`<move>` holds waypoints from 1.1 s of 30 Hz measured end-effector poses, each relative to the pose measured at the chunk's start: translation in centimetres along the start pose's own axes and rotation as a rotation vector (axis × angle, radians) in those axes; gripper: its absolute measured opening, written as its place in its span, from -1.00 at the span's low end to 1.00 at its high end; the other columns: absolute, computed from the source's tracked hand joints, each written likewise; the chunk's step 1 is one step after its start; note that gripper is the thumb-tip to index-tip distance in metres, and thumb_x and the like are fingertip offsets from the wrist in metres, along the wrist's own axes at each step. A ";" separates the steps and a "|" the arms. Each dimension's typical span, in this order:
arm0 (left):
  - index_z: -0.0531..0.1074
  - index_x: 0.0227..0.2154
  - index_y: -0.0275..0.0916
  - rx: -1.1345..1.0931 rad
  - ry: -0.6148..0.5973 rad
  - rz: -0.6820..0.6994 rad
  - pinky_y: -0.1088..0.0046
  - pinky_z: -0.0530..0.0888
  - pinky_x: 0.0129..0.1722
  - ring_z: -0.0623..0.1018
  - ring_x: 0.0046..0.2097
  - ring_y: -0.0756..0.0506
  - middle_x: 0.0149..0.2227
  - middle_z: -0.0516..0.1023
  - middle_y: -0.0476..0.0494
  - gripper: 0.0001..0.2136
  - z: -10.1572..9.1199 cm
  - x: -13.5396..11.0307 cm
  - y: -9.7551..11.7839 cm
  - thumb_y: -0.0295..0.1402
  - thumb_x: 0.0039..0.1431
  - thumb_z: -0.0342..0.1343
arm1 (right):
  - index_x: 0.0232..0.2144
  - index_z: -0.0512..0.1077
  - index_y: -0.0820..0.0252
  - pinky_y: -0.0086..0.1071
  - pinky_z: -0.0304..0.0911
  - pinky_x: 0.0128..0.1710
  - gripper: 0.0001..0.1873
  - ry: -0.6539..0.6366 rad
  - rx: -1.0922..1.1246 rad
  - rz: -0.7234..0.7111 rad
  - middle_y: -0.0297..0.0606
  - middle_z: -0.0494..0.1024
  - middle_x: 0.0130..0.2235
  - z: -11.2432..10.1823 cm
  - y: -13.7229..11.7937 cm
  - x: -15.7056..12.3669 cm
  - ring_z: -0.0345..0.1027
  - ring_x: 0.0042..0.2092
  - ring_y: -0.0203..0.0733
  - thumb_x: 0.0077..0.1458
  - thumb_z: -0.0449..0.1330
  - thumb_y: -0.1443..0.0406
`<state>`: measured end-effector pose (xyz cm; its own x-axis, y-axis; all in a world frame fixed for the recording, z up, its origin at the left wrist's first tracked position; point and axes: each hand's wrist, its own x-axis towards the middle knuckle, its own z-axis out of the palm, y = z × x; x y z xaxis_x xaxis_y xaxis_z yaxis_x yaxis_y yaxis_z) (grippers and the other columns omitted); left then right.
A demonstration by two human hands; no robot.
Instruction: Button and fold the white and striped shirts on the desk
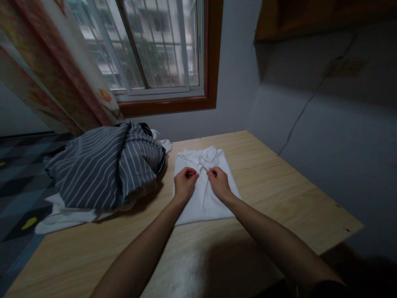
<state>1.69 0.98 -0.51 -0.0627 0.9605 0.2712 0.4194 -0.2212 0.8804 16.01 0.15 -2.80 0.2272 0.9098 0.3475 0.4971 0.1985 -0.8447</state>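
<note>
A folded white shirt (pixel 203 198) lies flat in the middle of a light wooden table (pixel 279 194), collar toward the window. My left hand (pixel 184 184) rests on the shirt's chest, its fingers curled and pinching the cloth near the front placket. My right hand (pixel 219 182) sits just beside it, fingers also curled and pinching the same strip of cloth. The two hands almost touch at the shirt's centre line.
A heap of clothes topped by a grey striped garment (pixel 105 165) fills the table's left side, with white fabric (pixel 62 219) under it. A window (pixel 155 45) and a patterned curtain (pixel 46 70) are behind. Walls close off the right.
</note>
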 end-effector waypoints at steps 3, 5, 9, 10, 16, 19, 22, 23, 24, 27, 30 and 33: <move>0.45 -0.39 -0.26 0.183 0.052 0.099 0.45 0.36 -0.31 0.47 -0.36 -0.06 -0.40 0.51 -0.08 -0.92 -1.1 0.2 0.7 -0.42 0.02 0.10 | -0.47 0.36 0.17 -0.40 0.16 -0.35 -0.84 0.059 0.034 0.023 -0.33 0.42 -0.44 -0.3 0.5 0.9 0.27 -0.38 -0.23 0.08 0.07 0.25; 0.46 -0.37 -0.24 0.334 -0.031 0.197 0.43 0.34 -0.30 0.46 -0.34 -0.07 -0.36 0.51 -0.11 -0.91 -1.9 -0.1 1.8 -0.39 0.07 0.09 | -0.47 0.36 0.18 -0.39 0.16 -0.33 -0.84 0.046 0.043 0.000 -0.32 0.43 -0.42 -0.7 0.8 1.6 0.28 -0.36 -0.22 0.08 0.07 0.24; 0.47 -0.54 -0.21 0.433 -0.563 0.153 0.48 0.21 -0.49 0.38 -0.50 -0.03 -0.56 0.44 -0.01 -0.88 -2.3 -1.3 3.5 -0.28 -0.06 0.23 | -0.48 0.35 0.18 -0.39 0.15 -0.34 -0.83 -0.035 0.022 -0.044 -0.33 0.43 -0.44 -2.1 1.3 2.8 0.27 -0.37 -0.23 0.08 0.06 0.25; 0.47 -0.55 -0.19 0.432 -0.653 0.126 0.49 0.17 -0.52 0.37 -0.52 -0.02 -0.58 0.43 0.02 -0.87 -2.1 -1.6 3.6 -0.28 -0.13 0.27 | -0.48 0.36 0.18 -0.39 0.15 -0.34 -0.83 -0.048 0.012 -0.050 -0.34 0.43 -0.45 -2.4 1.3 3.0 0.27 -0.38 -0.23 0.09 0.06 0.24; 0.42 -0.65 -0.20 0.455 -0.613 0.064 0.48 0.09 -0.51 0.33 -0.54 -0.02 -0.63 0.38 0.05 -0.85 -0.5 -2.0 2.2 -0.40 -0.15 0.30 | -0.36 0.40 0.19 -0.38 0.20 -0.25 -0.86 -0.066 0.022 -0.095 -0.29 0.50 -0.34 -3.6 0.4 2.0 0.34 -0.30 -0.22 0.10 0.08 0.26; 0.44 -0.60 -0.21 0.450 -0.520 0.071 0.48 0.10 -0.49 0.33 -0.51 -0.01 -0.61 0.40 0.04 -0.87 -0.2 -1.6 1.3 -0.37 -0.06 0.26 | -0.38 0.41 0.21 -0.38 0.19 -0.26 -0.91 -0.093 -0.073 -0.143 -0.27 0.49 -0.34 -3.5 -0.4 0.8 0.32 -0.30 -0.23 0.08 0.12 0.31; 0.47 -0.51 -0.24 0.419 -0.385 0.076 0.49 0.14 -0.46 0.36 -0.47 -0.02 -0.54 0.45 0.01 -0.87 -0.1 -1.1 0.6 -0.30 0.03 0.21 | -0.44 0.43 0.20 -0.39 0.16 -0.28 -0.92 -0.229 -0.201 -0.195 -0.29 0.47 -0.39 -3.2 -0.8 -0.3 0.30 -0.32 -0.24 0.08 0.14 0.37; 0.48 -0.50 -0.25 0.404 -0.357 0.071 0.49 0.15 -0.45 0.37 -0.46 -0.02 -0.53 0.47 0.00 -0.86 -0.2 -1.0 0.4 -0.28 0.04 0.20 | -0.44 0.43 0.19 -0.39 0.15 -0.27 -0.92 -0.266 -0.229 -0.204 -0.29 0.48 -0.38 -3.0 -0.8 -0.6 0.30 -0.31 -0.24 0.08 0.15 0.38; 0.49 -0.48 -0.25 0.383 -0.348 0.068 0.49 0.17 -0.45 0.38 -0.45 -0.02 -0.52 0.48 -0.02 -0.85 -0.2 -0.8 0.2 -0.27 0.06 0.18 | -0.43 0.44 0.19 -0.38 0.15 -0.26 -0.92 -0.290 -0.250 -0.208 -0.29 0.49 -0.37 -2.9 -0.8 -0.8 0.31 -0.30 -0.23 0.08 0.16 0.38; 0.51 -0.47 -0.28 0.312 -0.416 0.066 0.49 0.21 -0.44 0.40 -0.44 -0.03 -0.52 0.49 -0.03 -0.85 -0.3 -0.3 -0.3 -0.31 0.07 0.14 | -0.41 0.45 0.19 -0.35 0.13 -0.21 -0.93 -0.298 -0.309 -0.206 -0.27 0.50 -0.34 -2.5 -0.6 -1.3 0.32 -0.26 -0.20 0.10 0.17 0.36; 0.54 -0.45 -0.28 0.307 -0.454 0.055 0.49 0.22 -0.43 0.42 -0.44 -0.03 -0.52 0.49 -0.03 -0.87 -0.4 0.0 -0.6 -0.37 0.04 0.12 | -0.39 0.47 0.19 -0.31 0.10 -0.19 -0.95 -0.303 -0.363 -0.198 -0.27 0.52 -0.34 -2.3 -0.7 -1.5 0.34 -0.23 -0.16 0.09 0.19 0.35; 0.54 -0.44 -0.28 0.343 -0.436 0.046 0.49 0.22 -0.43 0.41 -0.43 -0.03 -0.51 0.50 -0.04 -0.89 -0.3 0.0 -0.6 -0.38 0.03 0.13 | -0.38 0.48 0.19 -0.32 0.08 -0.20 -0.95 -0.321 -0.398 -0.177 -0.26 0.53 -0.33 -2.3 -0.9 -1.6 0.34 -0.22 -0.16 0.08 0.20 0.37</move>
<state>1.21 1.06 -0.92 0.3126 0.9482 0.0560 0.6884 -0.2667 0.6745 17.12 -2.32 -1.65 -0.1251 0.9529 0.2761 0.7975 0.2622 -0.5434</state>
